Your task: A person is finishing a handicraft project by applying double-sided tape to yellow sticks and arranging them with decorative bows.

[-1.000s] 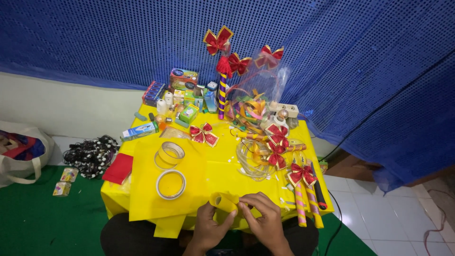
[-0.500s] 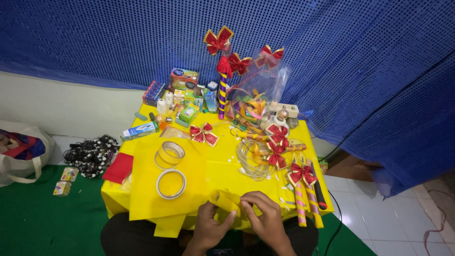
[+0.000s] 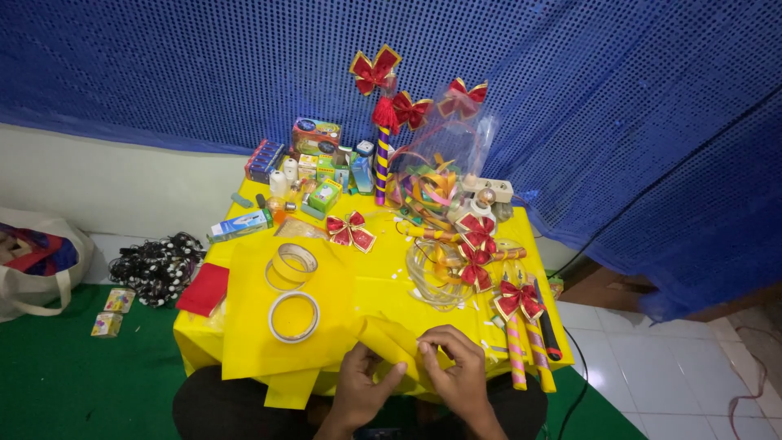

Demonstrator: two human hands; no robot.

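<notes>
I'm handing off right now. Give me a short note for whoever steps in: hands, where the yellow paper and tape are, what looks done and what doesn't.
Left hand: at the near table edge, fingers gripping the folded yellow paper piece.
Right hand: pinching the same piece at its upper edge.
Yellow sheet lies flat on the left of the table, with two tape rolls on it.
Done: several striped sticks with red bows lie at the right; more stand at the back.
Left: the piece in hand is only partly folded or rolled, not yet taped.
</notes>
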